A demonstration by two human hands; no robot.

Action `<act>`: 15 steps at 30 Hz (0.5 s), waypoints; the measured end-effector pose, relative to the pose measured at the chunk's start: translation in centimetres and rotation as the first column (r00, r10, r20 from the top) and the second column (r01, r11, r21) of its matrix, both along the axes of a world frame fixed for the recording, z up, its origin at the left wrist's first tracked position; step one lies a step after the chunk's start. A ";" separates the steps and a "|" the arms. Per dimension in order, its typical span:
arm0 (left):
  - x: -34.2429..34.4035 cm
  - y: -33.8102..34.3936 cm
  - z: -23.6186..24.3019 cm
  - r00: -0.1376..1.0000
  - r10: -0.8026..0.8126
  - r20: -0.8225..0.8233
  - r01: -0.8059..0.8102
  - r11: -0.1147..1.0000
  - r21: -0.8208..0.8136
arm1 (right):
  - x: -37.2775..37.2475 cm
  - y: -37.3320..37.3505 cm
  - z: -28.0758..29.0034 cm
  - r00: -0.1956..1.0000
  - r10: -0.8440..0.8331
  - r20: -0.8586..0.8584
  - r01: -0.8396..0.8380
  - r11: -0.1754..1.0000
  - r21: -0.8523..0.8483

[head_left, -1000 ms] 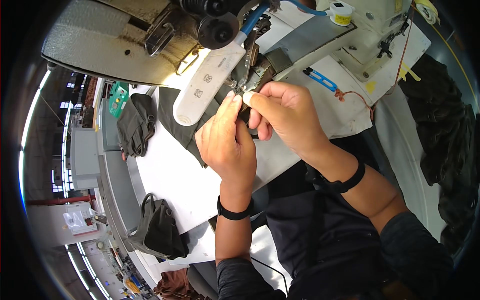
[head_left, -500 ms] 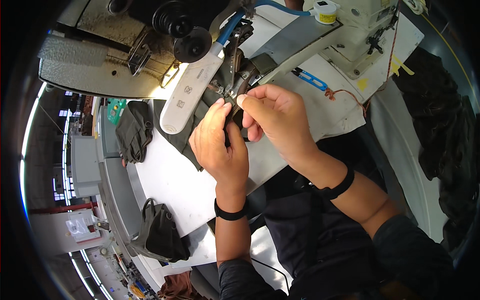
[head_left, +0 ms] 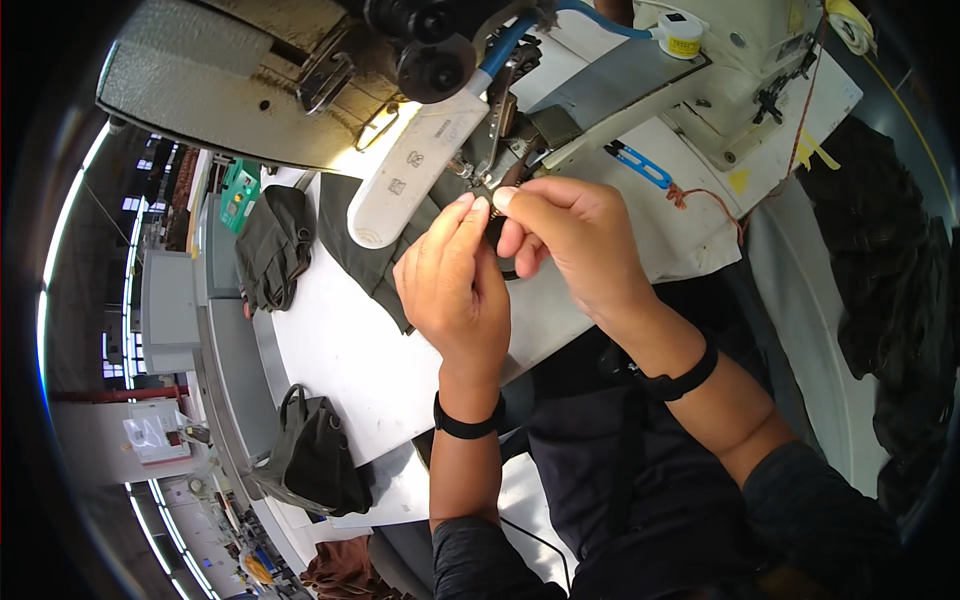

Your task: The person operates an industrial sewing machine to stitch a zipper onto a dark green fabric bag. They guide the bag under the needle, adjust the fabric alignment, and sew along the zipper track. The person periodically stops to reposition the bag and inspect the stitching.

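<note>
My left hand (head_left: 450,285) has its fingers pressed together at a dark zipper strip (head_left: 519,172) with metal teeth, just in front of the presser foot (head_left: 477,174) of a sewing machine (head_left: 190,95). My right hand (head_left: 585,245) pinches that strip between thumb and curled index finger, its other fingers curled below. The strip is mostly hidden by my fingertips. Olive fabric (head_left: 365,245) lies under and left of my left hand, partly beneath a white plastic lamp arm (head_left: 410,170).
Blue thread snips (head_left: 637,165) on orange cord lie to the right. A small white pot (head_left: 680,35) stands at the back. Folded fabric pieces (head_left: 270,250) and a dark olive bag (head_left: 310,460) sit on the left. Dark cloth (head_left: 860,260) hangs at the far right.
The whole view swung left and back right. Both hands stay at the zipper before the presser foot, with only small shifts of the fingertips.
</note>
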State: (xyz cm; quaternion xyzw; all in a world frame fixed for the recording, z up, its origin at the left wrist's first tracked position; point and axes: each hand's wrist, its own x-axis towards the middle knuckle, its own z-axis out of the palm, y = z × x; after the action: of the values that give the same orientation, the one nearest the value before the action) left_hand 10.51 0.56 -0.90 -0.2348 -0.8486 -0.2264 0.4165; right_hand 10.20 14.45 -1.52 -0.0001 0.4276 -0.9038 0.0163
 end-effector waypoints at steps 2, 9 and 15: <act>0.1 0.0 0.0 1.000 0.009 -0.018 -0.010 0.999 -0.038 | 0.2 0.2 0.1 1.000 0.004 0.015 -0.004 1.000 -0.002; 0.2 -0.2 0.1 1.000 0.007 -0.010 -0.007 1.000 -0.027 | 0.3 0.1 0.6 1.000 -0.015 -0.016 0.016 1.000 0.017; 0.1 -0.1 0.4 1.000 0.022 -0.010 -0.022 1.000 0.006 | 0.2 -0.2 0.8 1.000 -0.020 0.001 0.020 0.999 0.029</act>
State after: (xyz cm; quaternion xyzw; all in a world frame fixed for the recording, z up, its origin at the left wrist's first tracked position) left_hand 10.56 0.47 -0.53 -0.2254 -0.8484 -0.2233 0.4237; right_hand 10.37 14.26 -0.77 0.0051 0.4405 -0.8977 0.0078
